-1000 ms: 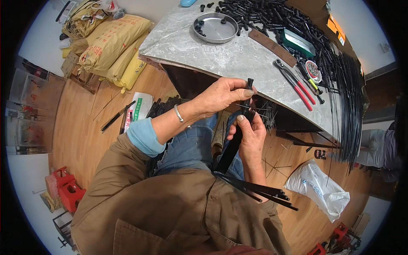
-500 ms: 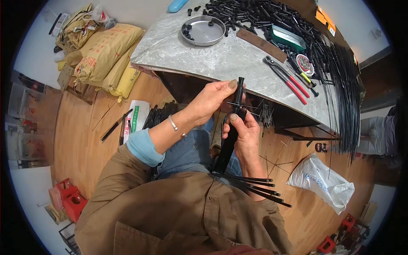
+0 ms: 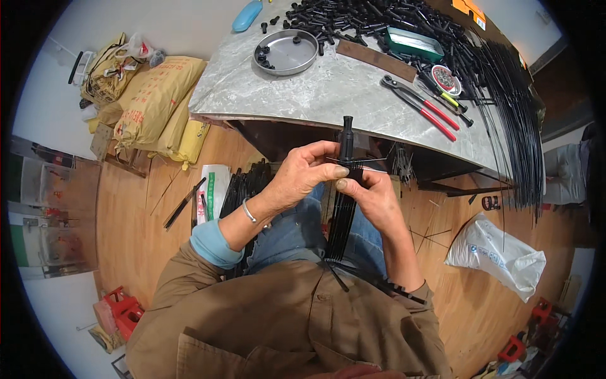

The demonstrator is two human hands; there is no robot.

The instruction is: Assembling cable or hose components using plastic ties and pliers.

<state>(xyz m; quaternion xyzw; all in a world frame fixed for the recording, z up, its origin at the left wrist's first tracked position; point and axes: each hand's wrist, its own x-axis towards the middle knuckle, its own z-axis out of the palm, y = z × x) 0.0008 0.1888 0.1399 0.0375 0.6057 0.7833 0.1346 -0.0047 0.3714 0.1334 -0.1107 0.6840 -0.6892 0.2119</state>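
Note:
Upright between my knees stands a folded bundle of thin black ribs (image 3: 341, 224), much like an umbrella frame. A flared black tube (image 3: 346, 142) tops it. My left hand (image 3: 309, 169) closes around the joint below the tube, its thumb pressed on the front. Facing it from the other side, my right hand (image 3: 377, 199) pinches the ribs just lower, thumb nearly touching the left thumb. A thin wire (image 3: 375, 158) crosses the joint sideways. The fingers behind the bundle are partly hidden. Lower rib ends fan out over my jacket.
On the grey table (image 3: 303, 98) are a round metal dish (image 3: 285, 55), red-handled cutters (image 3: 423, 110), a brown bar (image 3: 377, 60), a green box (image 3: 413, 45) and heaped black tubes (image 3: 379, 16). Long black rods (image 3: 514, 139) overhang its right end. A white sack (image 3: 495, 256) lies on the floor.
My left hand has come down from the tube's top to the joint, its thumb now beside the right one. The bundle stands more upright, and the view has shifted slightly.

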